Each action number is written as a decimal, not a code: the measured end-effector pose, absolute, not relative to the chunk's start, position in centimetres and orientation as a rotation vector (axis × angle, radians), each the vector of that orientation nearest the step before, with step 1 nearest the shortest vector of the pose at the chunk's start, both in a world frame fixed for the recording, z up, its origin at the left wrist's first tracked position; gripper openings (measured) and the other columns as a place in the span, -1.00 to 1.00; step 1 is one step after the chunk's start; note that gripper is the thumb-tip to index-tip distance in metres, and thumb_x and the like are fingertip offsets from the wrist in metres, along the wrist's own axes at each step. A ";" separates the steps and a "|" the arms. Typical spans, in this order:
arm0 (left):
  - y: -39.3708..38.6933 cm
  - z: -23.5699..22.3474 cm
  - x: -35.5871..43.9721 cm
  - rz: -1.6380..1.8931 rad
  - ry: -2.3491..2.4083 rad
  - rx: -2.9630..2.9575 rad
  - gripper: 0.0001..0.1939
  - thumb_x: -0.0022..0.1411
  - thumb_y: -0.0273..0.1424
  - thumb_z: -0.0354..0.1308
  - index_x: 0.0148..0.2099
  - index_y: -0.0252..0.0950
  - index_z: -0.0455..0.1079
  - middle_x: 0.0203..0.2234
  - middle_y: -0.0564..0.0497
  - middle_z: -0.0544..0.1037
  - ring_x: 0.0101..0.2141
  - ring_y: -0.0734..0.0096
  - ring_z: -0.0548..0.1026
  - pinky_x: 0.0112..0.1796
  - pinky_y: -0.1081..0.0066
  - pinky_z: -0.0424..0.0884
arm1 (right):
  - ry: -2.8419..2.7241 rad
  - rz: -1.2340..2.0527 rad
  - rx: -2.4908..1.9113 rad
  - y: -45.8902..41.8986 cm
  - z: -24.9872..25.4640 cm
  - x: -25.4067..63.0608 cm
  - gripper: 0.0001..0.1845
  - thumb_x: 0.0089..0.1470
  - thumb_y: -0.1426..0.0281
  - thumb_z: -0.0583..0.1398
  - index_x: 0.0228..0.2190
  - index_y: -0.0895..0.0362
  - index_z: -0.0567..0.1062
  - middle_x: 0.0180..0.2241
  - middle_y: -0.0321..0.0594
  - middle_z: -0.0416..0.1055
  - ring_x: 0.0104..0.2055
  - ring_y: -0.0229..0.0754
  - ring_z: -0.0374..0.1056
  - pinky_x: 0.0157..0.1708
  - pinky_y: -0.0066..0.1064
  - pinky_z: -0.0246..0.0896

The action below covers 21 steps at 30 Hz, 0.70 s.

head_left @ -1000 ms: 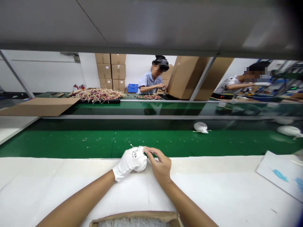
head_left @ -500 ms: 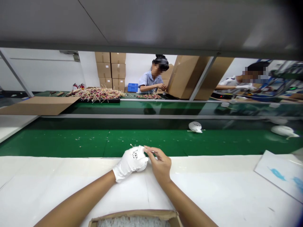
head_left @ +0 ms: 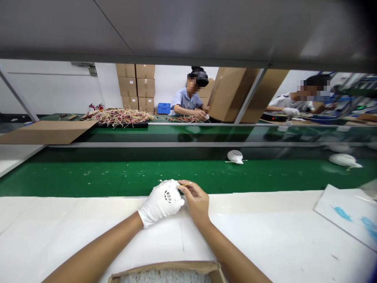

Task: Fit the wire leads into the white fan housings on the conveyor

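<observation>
**Handling Light, Minding the Delicate End**

Where the white worktop point(head_left: 88, 236) is meeting the green belt point(head_left: 73, 179), your gloved left hand point(head_left: 160, 202) is clamping its fingers around the white housing point(head_left: 174, 193). Your right hand point(head_left: 196, 201) is pinching a thin wire point(head_left: 184, 184) beside it. The housing is probably feeling light, stiff, slightly slippery — you're best gripping its solid sides. The wire is likely bending easily — avoid tugging.
</observation>
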State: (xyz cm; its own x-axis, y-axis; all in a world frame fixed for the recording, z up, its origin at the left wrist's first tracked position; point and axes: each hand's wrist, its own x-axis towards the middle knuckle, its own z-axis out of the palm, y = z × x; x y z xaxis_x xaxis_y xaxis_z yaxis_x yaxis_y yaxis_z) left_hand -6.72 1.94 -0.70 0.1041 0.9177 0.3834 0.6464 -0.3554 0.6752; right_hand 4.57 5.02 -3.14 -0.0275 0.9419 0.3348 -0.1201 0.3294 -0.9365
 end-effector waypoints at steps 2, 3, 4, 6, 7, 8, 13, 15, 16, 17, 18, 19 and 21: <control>2.2 -1.0 -6.8 1.113 1.535 2.122 -0.90 -0.08 -0.48 0.02 -0.39 -0.28 0.24 -0.43 0.04 0.42 -0.39 0.42 0.39 -0.23 0.39 0.32 | -1.301 1.027 -0.823 5.0 -3.1 4.5 -0.95 -0.15 0.39 0.22 -0.56 0.10 0.47 -0.42 -0.23 0.45 -0.31 -0.14 0.36 -0.29 -0.33 0.29; 2.3 -1.3 -6.8 1.113 1.533 2.147 -0.87 -0.08 -0.49 0.02 -0.37 -0.27 0.25 -0.41 0.03 0.43 -0.36 0.41 0.40 -0.20 0.38 0.31 | -1.309 1.015 -0.810 5.0 -3.0 4.5 -0.94 -0.15 0.39 0.21 -0.58 0.10 0.47 -0.42 -0.23 0.44 -0.31 -0.14 0.35 -0.28 -0.33 0.28; 2.4 -1.5 -6.9 1.110 1.536 2.168 -0.83 -0.08 -0.50 0.02 -0.34 -0.27 0.26 -0.39 0.03 0.43 -0.34 0.41 0.40 -0.18 0.39 0.30 | -1.321 1.003 -0.801 5.0 -3.0 4.5 -0.93 -0.14 0.40 0.21 -0.59 0.09 0.48 -0.42 -0.23 0.44 -0.30 -0.14 0.35 -0.27 -0.33 0.28; 2.6 -2.0 -6.9 1.083 1.547 2.225 -0.81 -0.07 -0.50 0.03 -0.30 -0.28 0.27 -0.35 0.01 0.44 -0.29 0.40 0.40 -0.15 0.40 0.29 | -1.359 0.976 -0.792 4.9 -2.9 4.6 -0.92 -0.12 0.40 0.19 -0.59 0.08 0.49 -0.42 -0.22 0.44 -0.29 -0.14 0.34 -0.25 -0.31 0.27; 2.6 -2.0 -6.9 1.062 1.551 2.255 -0.81 -0.07 -0.49 0.03 -0.30 -0.28 0.28 -0.34 0.00 0.44 -0.28 0.38 0.40 -0.13 0.39 0.28 | -1.380 0.964 -0.790 4.9 -2.8 4.7 -0.91 -0.11 0.40 0.19 -0.58 0.07 0.50 -0.41 -0.22 0.44 -0.29 -0.14 0.34 -0.25 -0.31 0.27; 2.5 -2.0 -7.0 1.038 1.559 2.283 -0.82 -0.06 -0.48 0.04 -0.30 -0.29 0.29 -0.33 -0.02 0.44 -0.26 0.35 0.39 -0.12 0.37 0.27 | -1.399 0.956 -0.789 4.9 -2.8 4.7 -0.90 -0.11 0.40 0.18 -0.57 0.07 0.51 -0.41 -0.21 0.44 -0.28 -0.13 0.34 -0.25 -0.30 0.27; 2.0 -0.9 -7.0 1.028 1.616 2.310 -0.82 -0.04 -0.46 0.03 -0.29 -0.29 0.30 -0.32 -0.03 0.43 -0.26 0.32 0.39 -0.14 0.33 0.28 | -1.433 0.972 -0.790 4.9 -2.8 4.8 -0.88 -0.11 0.41 0.18 -0.56 0.05 0.53 -0.38 -0.22 0.46 -0.27 -0.12 0.36 -0.23 -0.28 0.27; 2.0 -0.7 -7.0 1.075 1.613 2.332 -0.83 0.00 -0.45 0.02 -0.27 -0.27 0.29 -0.32 -0.02 0.43 -0.26 0.34 0.38 -0.15 0.34 0.29 | -1.431 0.990 -0.787 4.9 -2.7 4.7 -0.89 -0.10 0.41 0.18 -0.56 0.06 0.53 -0.37 -0.22 0.47 -0.27 -0.12 0.36 -0.22 -0.27 0.27; 2.1 -0.7 -7.0 1.098 1.618 2.343 -0.84 0.01 -0.45 0.00 -0.28 -0.26 0.29 -0.33 -0.01 0.43 -0.27 0.35 0.38 -0.16 0.35 0.29 | -1.428 0.996 -0.787 4.9 -2.6 4.6 -0.89 -0.10 0.40 0.18 -0.55 0.06 0.53 -0.37 -0.22 0.47 -0.26 -0.12 0.36 -0.21 -0.27 0.26; 2.1 -0.8 -6.9 1.121 1.639 2.337 -0.86 0.03 -0.45 0.00 -0.30 -0.26 0.29 -0.35 0.00 0.43 -0.29 0.36 0.38 -0.17 0.36 0.29 | -1.424 0.998 -0.789 4.9 -2.5 4.4 -0.89 -0.09 0.40 0.18 -0.54 0.06 0.53 -0.36 -0.21 0.47 -0.26 -0.12 0.36 -0.20 -0.27 0.26; 2.2 -0.9 -6.9 1.144 1.674 2.314 -0.88 0.04 -0.46 0.00 -0.31 -0.25 0.29 -0.37 0.01 0.42 -0.30 0.38 0.38 -0.17 0.37 0.30 | -1.415 0.996 -0.797 4.9 -2.4 4.3 -0.89 -0.09 0.39 0.18 -0.53 0.07 0.53 -0.37 -0.21 0.46 -0.26 -0.12 0.35 -0.21 -0.28 0.26; 2.3 -1.0 -6.8 1.165 1.715 2.277 -0.90 0.04 -0.46 0.00 -0.33 -0.24 0.29 -0.39 0.02 0.42 -0.31 0.39 0.38 -0.18 0.37 0.30 | -1.402 0.989 -0.809 4.8 -2.3 4.2 -0.90 -0.09 0.38 0.18 -0.52 0.07 0.52 -0.37 -0.21 0.46 -0.27 -0.12 0.35 -0.22 -0.29 0.27; 2.4 -1.3 -6.8 1.193 1.802 2.198 -0.91 0.05 -0.44 0.02 -0.32 -0.23 0.29 -0.39 0.02 0.41 -0.29 0.38 0.38 -0.17 0.38 0.30 | -1.371 0.979 -0.837 4.7 -2.1 4.0 -0.90 -0.10 0.36 0.19 -0.52 0.08 0.52 -0.40 -0.21 0.45 -0.29 -0.12 0.35 -0.28 -0.31 0.29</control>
